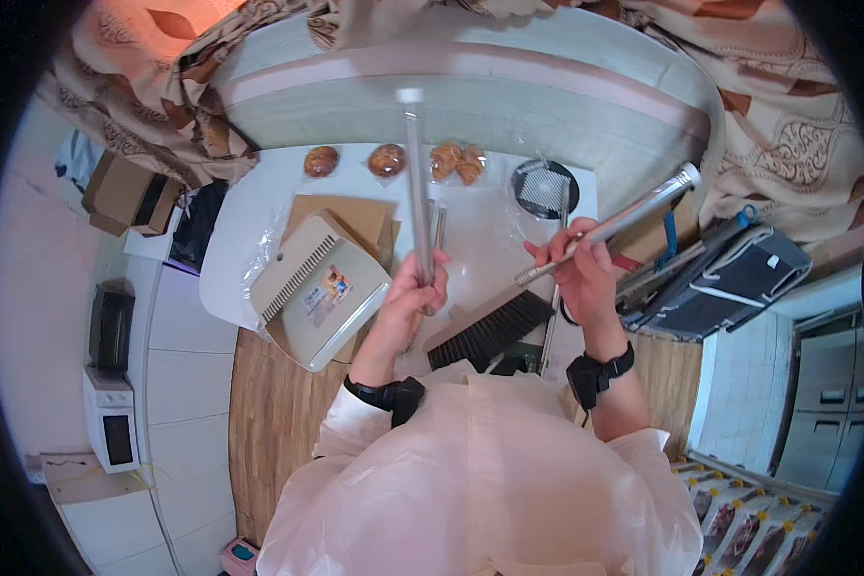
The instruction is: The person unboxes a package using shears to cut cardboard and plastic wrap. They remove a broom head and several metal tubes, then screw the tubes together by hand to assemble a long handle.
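My left hand (415, 298) is closed round the lower part of a silver metal tube (415, 173), which points away from me and has a pale cap on its far end. In my right hand (586, 283) another silver tube (643, 208) is gripped near its threaded end, slanting up to the right toward a white cap. The two tubes are apart. Left of my left hand, a beige dustpan (346, 317) with a toothed edge and a picture label lies on cardboard. A black-bristled broom head (490, 331) rests between my forearms, close to my body.
Along the white table's (245, 226) far side are wrapped bread rolls (387, 160), a bagged croissant (458, 163) and a round black item with a mesh top (544, 187). Folded dark gear (715, 283) stands at right. A white microwave (112, 420) is at left.
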`<state>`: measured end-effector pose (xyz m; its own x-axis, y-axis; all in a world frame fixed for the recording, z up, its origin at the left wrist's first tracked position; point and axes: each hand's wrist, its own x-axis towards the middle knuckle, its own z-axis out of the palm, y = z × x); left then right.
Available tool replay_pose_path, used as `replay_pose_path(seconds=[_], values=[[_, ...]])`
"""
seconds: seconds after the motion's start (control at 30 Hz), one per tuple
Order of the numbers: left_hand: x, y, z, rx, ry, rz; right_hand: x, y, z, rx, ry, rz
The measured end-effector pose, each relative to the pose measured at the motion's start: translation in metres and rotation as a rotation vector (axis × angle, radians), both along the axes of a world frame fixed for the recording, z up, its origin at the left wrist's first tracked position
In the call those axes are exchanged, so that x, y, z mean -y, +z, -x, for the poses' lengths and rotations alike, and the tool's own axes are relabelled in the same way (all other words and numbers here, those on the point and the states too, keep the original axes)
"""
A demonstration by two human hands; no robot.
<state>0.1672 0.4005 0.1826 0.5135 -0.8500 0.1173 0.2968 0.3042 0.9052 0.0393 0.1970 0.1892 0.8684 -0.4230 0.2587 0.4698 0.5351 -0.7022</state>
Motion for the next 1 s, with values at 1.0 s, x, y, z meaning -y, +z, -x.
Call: replay_pose_path(seconds=[1.0], values=[[-0.063, -0.002, 0.010, 0.653, 0.187, -0.368, -0.008, 0.123, -0.022, 0.327, 0.053, 0.364]])
